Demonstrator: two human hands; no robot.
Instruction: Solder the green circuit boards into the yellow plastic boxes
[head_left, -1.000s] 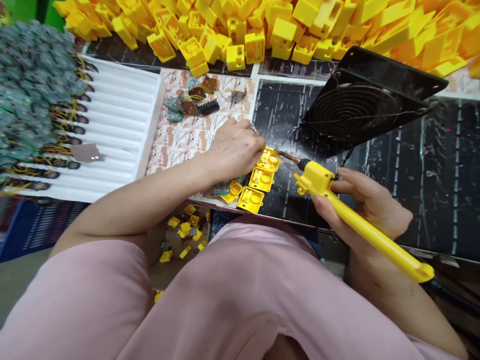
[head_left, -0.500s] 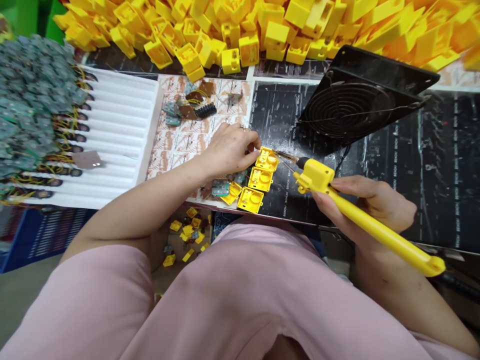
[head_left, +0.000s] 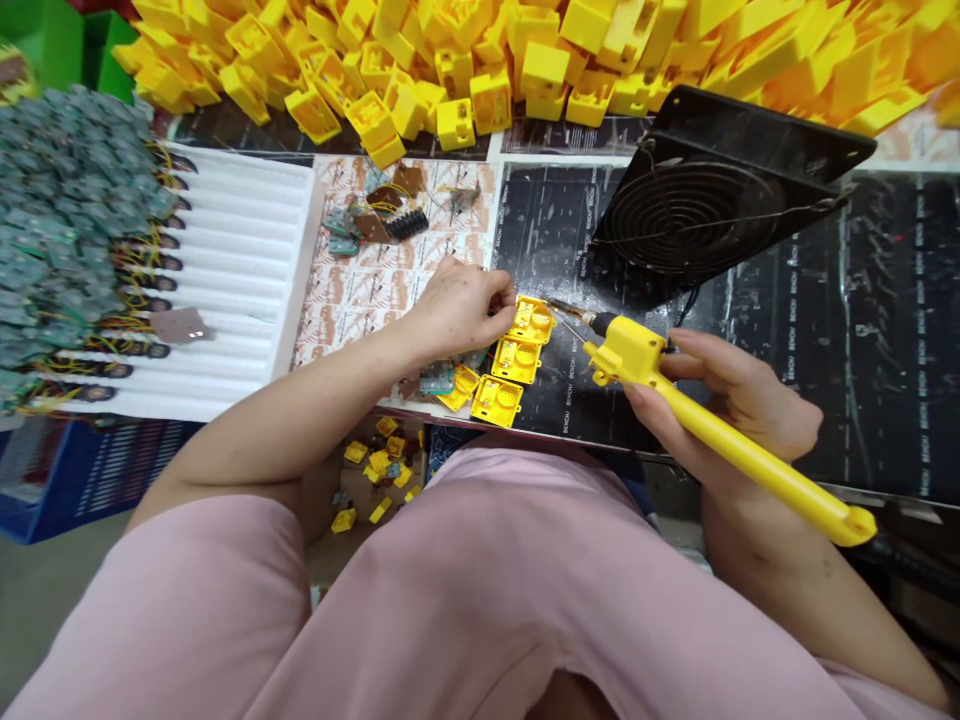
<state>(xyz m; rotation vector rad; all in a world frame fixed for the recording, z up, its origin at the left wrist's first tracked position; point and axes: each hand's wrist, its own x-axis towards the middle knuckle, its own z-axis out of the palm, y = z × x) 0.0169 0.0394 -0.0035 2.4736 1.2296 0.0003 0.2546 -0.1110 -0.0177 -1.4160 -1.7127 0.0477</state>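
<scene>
Iron (head_left: 720,432) sits gripped in right hand (head_left: 750,400), fingers curled well behind its tip (head_left: 568,307), likely against heat; left hand (head_left: 466,306) half-curls beside top casing (head_left: 534,321), any hold unclear.

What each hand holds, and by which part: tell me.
Right hand: yellow soldering tool, by the handle's front. Left hand: beside a small yellow case; whether anything is held cannot be told.

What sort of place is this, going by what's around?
Probably an electronics assembly workshop: a heap of yellow plastic housings, piled circuit boards with wires, and what looks like a soldering gun in the right hand.
</scene>
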